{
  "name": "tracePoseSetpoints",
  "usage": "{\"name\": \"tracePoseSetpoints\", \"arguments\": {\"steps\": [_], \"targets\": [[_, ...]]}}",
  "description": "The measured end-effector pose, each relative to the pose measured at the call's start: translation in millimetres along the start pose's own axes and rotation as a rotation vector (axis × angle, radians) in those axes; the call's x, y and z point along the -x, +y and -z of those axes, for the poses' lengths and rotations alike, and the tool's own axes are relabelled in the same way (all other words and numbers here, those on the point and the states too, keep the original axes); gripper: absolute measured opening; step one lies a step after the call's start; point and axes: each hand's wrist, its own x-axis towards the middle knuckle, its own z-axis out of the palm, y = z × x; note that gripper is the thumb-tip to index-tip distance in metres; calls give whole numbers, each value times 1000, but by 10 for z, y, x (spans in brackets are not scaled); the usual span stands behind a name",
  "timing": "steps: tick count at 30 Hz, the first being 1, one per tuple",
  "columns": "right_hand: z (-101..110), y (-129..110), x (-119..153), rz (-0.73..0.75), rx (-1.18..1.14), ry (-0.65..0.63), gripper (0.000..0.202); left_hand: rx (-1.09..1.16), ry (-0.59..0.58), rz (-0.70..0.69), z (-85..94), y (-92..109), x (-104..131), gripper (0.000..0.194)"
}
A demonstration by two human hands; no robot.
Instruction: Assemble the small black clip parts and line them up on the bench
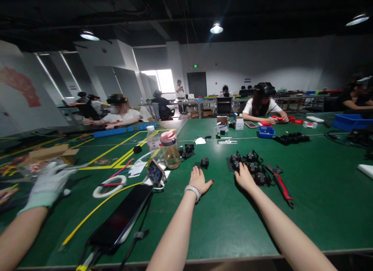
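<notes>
My left hand (198, 181) lies palm down on the green table (215, 224), thumb spread and a bracelet at the wrist. Just beyond its fingertips sits a small black boxy part (204, 162) on a dark flat base; the hand appears apart from it. My right hand (244, 178) reaches palm down to a cluster of several black boxy parts (254, 166) with cables. Its visible fingers are stretched out against the near left of that cluster, and some fingertips are hard to make out. Right of the cluster rests an adjustable wrench (283, 188) with a red and black handle.
A pink-lidded bottle (170, 150), a clear bottle (154, 140), a propped phone (155, 173) and a large black device (122, 216) stand or lie leftward. A co-worker's gloved hand (46, 185) works at far left. Across sit a blue bin (266, 132) and people.
</notes>
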Motion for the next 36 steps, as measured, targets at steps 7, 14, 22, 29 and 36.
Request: {"name": "tracePoseSetpoints", "arguments": {"steps": [7, 14, 22, 29, 36], "targets": [[130, -76, 61, 59, 51, -45, 51, 22, 7, -4, -15, -21, 56, 93], [284, -240, 152, 68, 106, -94, 36, 90, -4, -18, 18, -74, 140, 92], [263, -506, 337, 168, 55, -136, 34, 188, 23, -61, 95, -81, 311, 87], [210, -803, 553, 237, 42, -161, 36, 324, 67, -193, 86, -53, 403, 89], [277, -1028, 715, 351, 14, -262, 36, 424, 103, -393, 146, 85, 452, 74]]}}
